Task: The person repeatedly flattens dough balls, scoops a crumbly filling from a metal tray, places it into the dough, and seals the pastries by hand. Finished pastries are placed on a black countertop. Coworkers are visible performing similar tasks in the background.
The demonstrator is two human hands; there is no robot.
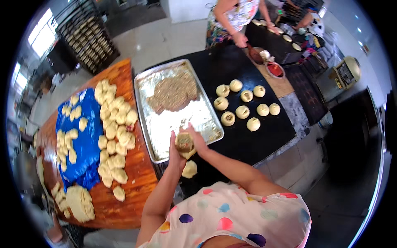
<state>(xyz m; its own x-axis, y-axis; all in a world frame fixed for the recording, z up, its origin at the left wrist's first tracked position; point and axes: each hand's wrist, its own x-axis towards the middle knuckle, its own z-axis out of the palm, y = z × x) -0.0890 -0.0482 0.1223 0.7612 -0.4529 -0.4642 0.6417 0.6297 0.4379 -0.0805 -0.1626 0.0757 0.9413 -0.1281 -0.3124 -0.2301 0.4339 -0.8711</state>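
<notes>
Dough round (184, 142), topped with brown filling, sits cupped between both hands over the tray's (145, 120) near edge. Left hand (175, 149) curls under it; right hand (197, 139) pinches its rim. Wrapping looks underway; next, I'd guess, closing the edges gently before it joins the filled buns (242, 108) toward the bench's right.

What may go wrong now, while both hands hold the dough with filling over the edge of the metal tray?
1. The left hand and right hand cup the filled dough piece in the air; crumbly filling might spill out before it is closed.
2. A loose dough piece lies right under the forearms, so an elbow may squash it.
3. The metal tray slightly overhangs the black table; a push could possibly tip it.
</notes>
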